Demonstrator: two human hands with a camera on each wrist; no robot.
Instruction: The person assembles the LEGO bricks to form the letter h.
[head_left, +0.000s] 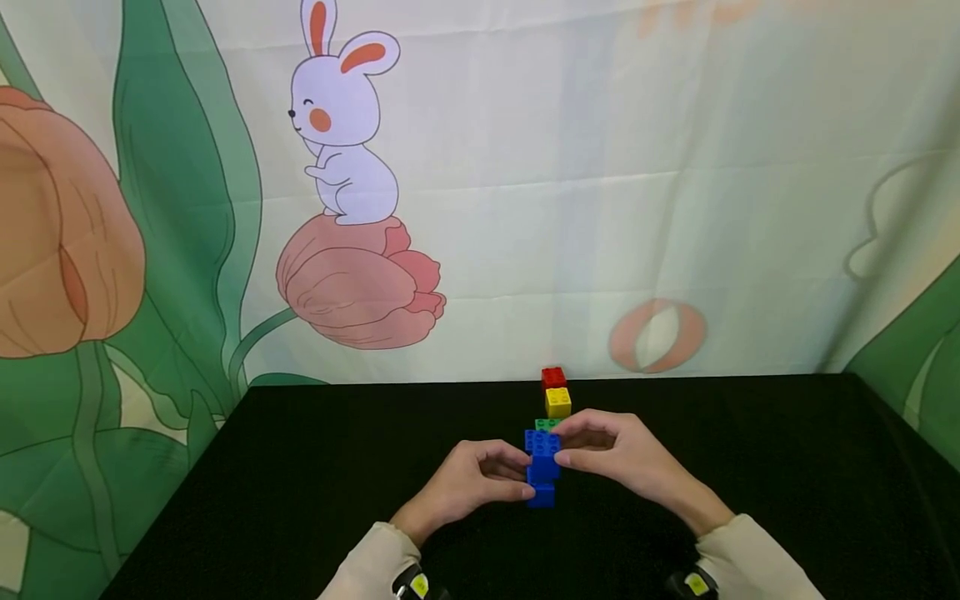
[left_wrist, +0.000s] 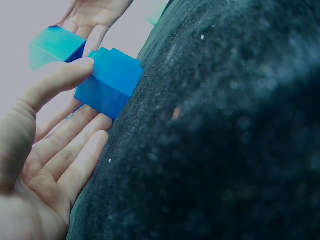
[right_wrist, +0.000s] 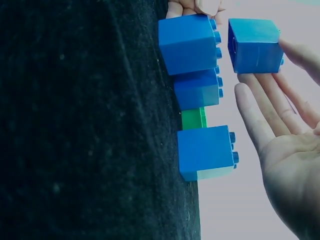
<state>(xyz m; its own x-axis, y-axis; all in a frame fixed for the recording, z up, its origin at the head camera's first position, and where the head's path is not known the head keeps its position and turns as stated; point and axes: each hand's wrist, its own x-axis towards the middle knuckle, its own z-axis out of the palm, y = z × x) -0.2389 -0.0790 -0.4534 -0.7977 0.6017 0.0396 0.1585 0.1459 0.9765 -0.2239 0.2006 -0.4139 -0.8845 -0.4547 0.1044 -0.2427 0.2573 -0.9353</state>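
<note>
My left hand [head_left: 472, 479] pinches a blue building block [head_left: 542, 497] low on the black cloth, thumb on its near side. In the left wrist view that block [left_wrist: 111, 80] sits between thumb and fingertips. My right hand [head_left: 633, 454] holds another blue block [head_left: 545, 465] between thumb and fingers. The right wrist view shows this held block [right_wrist: 256, 47] raised above the cloth, apart from the others. Below it, more blue blocks [right_wrist: 197, 91] and a green block [right_wrist: 194, 119] stand in a row, studs up.
Behind the hands stand a yellow block [head_left: 558, 403] and a red block [head_left: 552, 377], close to the back edge of the black tabletop [head_left: 337, 467]. A printed curtain [head_left: 517, 208] with a rabbit and tulips hangs behind.
</note>
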